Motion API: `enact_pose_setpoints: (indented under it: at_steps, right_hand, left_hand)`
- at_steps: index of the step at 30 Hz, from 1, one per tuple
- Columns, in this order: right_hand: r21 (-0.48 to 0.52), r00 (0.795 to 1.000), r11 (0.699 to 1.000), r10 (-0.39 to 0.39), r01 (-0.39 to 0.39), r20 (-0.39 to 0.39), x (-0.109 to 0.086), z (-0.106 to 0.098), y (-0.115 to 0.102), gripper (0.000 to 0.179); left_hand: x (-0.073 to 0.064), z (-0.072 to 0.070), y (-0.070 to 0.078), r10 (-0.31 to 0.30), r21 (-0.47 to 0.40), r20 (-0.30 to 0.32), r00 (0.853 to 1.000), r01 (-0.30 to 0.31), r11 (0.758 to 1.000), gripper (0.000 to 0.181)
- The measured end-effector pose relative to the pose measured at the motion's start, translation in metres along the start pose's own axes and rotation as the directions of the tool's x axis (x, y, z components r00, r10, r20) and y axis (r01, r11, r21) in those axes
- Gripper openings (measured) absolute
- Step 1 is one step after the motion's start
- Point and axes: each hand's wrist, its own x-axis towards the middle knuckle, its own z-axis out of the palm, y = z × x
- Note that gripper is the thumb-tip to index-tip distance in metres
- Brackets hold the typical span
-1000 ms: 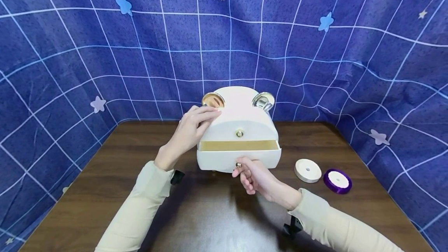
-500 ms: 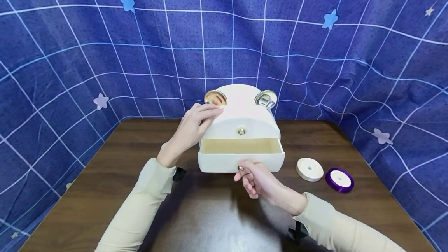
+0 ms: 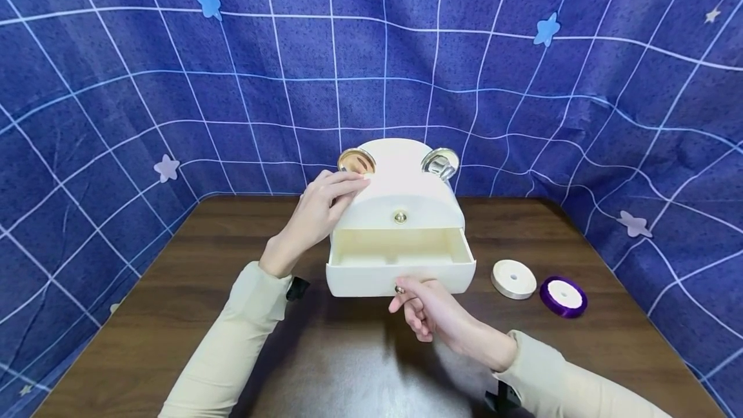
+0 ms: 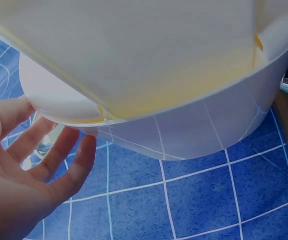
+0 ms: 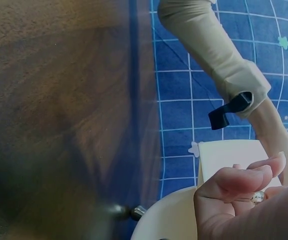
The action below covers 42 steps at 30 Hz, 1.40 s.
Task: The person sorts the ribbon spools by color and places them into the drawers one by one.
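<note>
Evidently the lower drawer (image 3: pixel 356 281) stands well out of the white cabinet (image 3: pixel 397 169) on the wooden table (image 3: pixel 232 237), upper drawer (image 3: pixel 371 215) closed; right hand (image 3: pixel 432 315) pinches the lower knob (image 3: pixel 399 289), left hand (image 3: pixel 319 206) touches the cabinet, fingers loosely extended; remaining travel unclear.

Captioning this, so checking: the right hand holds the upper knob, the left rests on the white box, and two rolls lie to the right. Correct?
Not the upper knob: the head view shows the right hand holding the lower knob, on the drawer. The left hand rests on the white box, with the white roll and purple roll to the right.
</note>
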Motion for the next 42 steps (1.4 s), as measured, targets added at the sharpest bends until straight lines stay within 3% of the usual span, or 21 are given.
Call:
enact_pose_setpoints:
  at_steps: [21, 24, 27, 29, 31, 32, 35, 36, 37, 38, 39, 40, 41, 42]
  right_hand:
    - [-0.064, 0.999, 0.998, -0.027, 0.028, 0.021, -0.018, 0.005, 0.005, 0.045]
    - [-0.139, 0.997, 0.988, -0.065, 0.069, 0.031, -0.027, 0.005, 0.000, 0.048]
    - [-0.235, 0.982, 0.954, -0.174, 0.186, 0.069, -0.041, -0.002, -0.012, 0.047]
    - [-0.295, 0.949, 0.902, -0.305, 0.315, 0.078, -0.051, -0.011, -0.022, 0.041]
    - [-0.338, 0.889, 0.832, -0.458, 0.439, 0.027, -0.057, -0.024, -0.032, 0.033]
    - [-0.351, 0.846, 0.798, -0.533, 0.490, -0.030, -0.059, -0.031, -0.036, 0.030]
    - [-0.372, 0.664, 0.704, -0.704, 0.605, -0.253, -0.058, -0.055, -0.046, 0.027]
    - [-0.412, 0.598, 0.677, -0.734, 0.609, -0.321, -0.054, -0.064, -0.047, 0.028]
    - [-0.455, 0.549, 0.665, -0.747, 0.593, -0.376, -0.050, -0.075, -0.048, 0.028]
    - [-0.497, 0.513, 0.654, -0.756, 0.570, -0.407, -0.047, -0.083, -0.049, 0.027]
    - [-0.555, 0.491, 0.645, -0.762, 0.525, -0.422, -0.040, -0.094, -0.047, 0.026]
    - [-0.635, 0.483, 0.630, -0.768, 0.448, -0.421, -0.032, -0.105, -0.043, 0.024]
    - [-0.720, 0.495, 0.598, -0.772, 0.353, -0.399, -0.025, -0.116, -0.038, 0.021]
    - [-0.791, 0.525, 0.554, -0.768, 0.259, -0.367, -0.018, -0.127, -0.031, 0.018]
  left_hand:
    - [-0.002, 0.002, -0.001, 0.005, -0.013, -0.004, 1.000, -0.005, 1.000, 0.023]
    - [-0.002, 0.002, -0.001, 0.014, -0.007, -0.009, 1.000, -0.014, 1.000, 0.023]
    - [0.000, 0.001, -0.001, 0.025, -0.003, -0.017, 1.000, -0.025, 1.000, 0.023]
    - [0.001, 0.001, -0.002, 0.028, 0.001, -0.024, 0.999, -0.028, 1.000, 0.022]
    - [0.002, 0.001, -0.002, 0.027, -0.002, -0.026, 0.999, -0.027, 1.000, 0.022]
    - [0.002, 0.000, -0.001, 0.023, -0.004, -0.023, 0.999, -0.023, 1.000, 0.022]
    - [0.003, 0.001, -0.001, 0.009, -0.009, -0.008, 1.000, -0.009, 1.000, 0.023]
    - [0.003, 0.001, -0.001, 0.006, -0.013, -0.005, 1.000, -0.006, 1.000, 0.023]
    - [0.003, 0.001, -0.001, 0.003, -0.016, -0.002, 1.000, -0.003, 1.000, 0.023]
    - [0.003, 0.001, -0.001, 0.001, -0.016, 0.000, 1.000, -0.001, 1.000, 0.024]
    - [0.003, 0.002, -0.002, -0.001, -0.016, 0.000, 1.000, 0.001, 1.000, 0.024]
    - [0.003, 0.002, -0.002, -0.003, -0.017, 0.000, 1.000, 0.003, 1.000, 0.024]
    - [0.002, 0.002, -0.002, -0.007, -0.017, 0.000, 1.000, 0.007, 1.000, 0.024]
    - [0.001, 0.002, -0.002, -0.009, -0.017, 0.002, 1.000, 0.009, 1.000, 0.024]
